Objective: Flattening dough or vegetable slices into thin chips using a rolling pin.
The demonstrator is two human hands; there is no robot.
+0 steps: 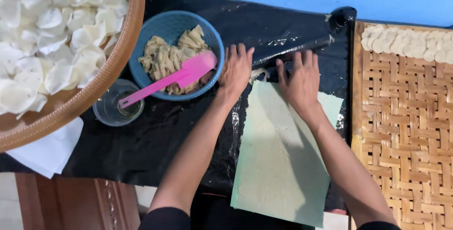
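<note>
Head view: left hand (pixel 236 72) and right hand (pixel 299 81) lay flat, fingers slightly spread, pressing the far edge of the pale green sheet (pixel 283 164) beside the blue bowl (pixel 163 22).

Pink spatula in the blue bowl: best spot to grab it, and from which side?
Probably the thin handle of the pink spatula, where it juts past the rim of the blue bowl over the clear glass cup. Come from above at lower left; the blade end lies on the dough scraps, so only the handle is clear. The left hand is nearest.
</note>
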